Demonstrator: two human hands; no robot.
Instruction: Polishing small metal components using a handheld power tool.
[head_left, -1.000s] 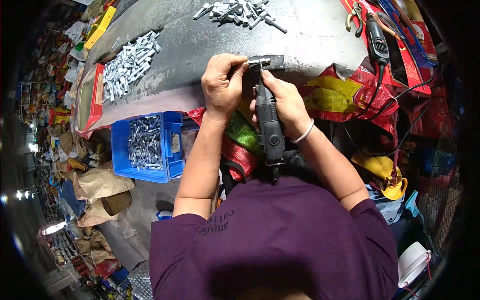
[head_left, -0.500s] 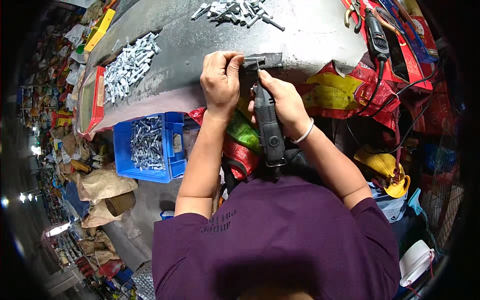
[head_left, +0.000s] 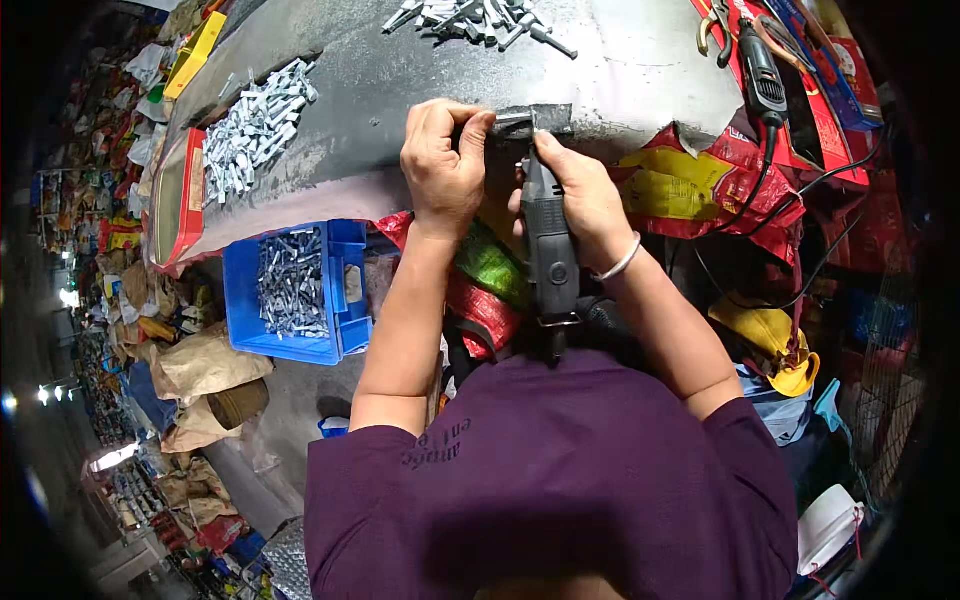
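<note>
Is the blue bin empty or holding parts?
Not empty: small metal pieces lie heaped inside the blue bin; how deep, I cannot tell.

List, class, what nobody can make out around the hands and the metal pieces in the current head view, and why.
All in the head view:
- Left end of the held metal piece: hidden by the fingers of the left hand.
- Tip of the black rotary tool: too small to tell whether it touches the piece.
- Top of the far pile: cut off by the upper edge.
- Floor of the blue bin: hidden under its contents.

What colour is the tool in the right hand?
The tool is dark grey, clearest in the head view.
</note>
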